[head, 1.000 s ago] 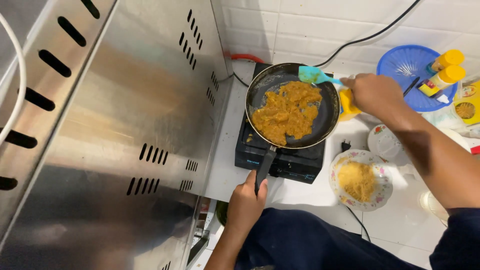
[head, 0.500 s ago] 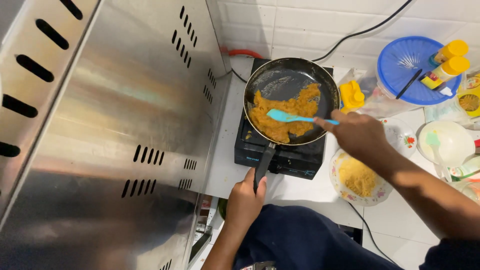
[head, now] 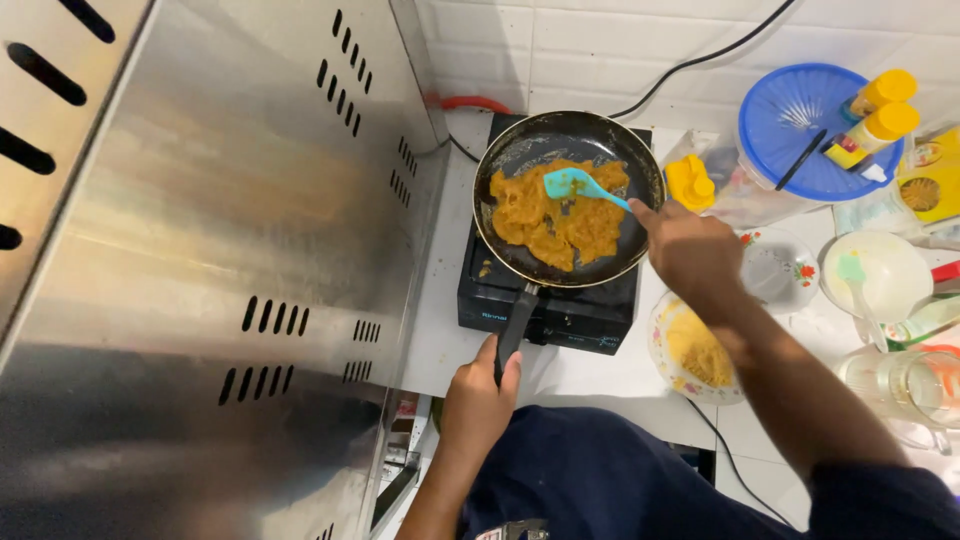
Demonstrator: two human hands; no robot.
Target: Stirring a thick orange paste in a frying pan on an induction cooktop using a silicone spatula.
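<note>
Orange-yellow mash [head: 555, 220] fills the round black frying pan [head: 568, 195] on the black single-burner stove [head: 550, 305] at the counter's back edge, beside the steel hood [head: 220, 260]. The right hand [head: 690, 250] grips a turquoise silicone spatula [head: 580, 185], blade on the mash, seemingly to stir. The left hand [head: 480, 400] clenches the pan's black handle [head: 515, 330], probably to steady it. Toward the right edge, two yellow-capped bottles [head: 875, 115] lie on a blue round lid [head: 810, 130].
</note>
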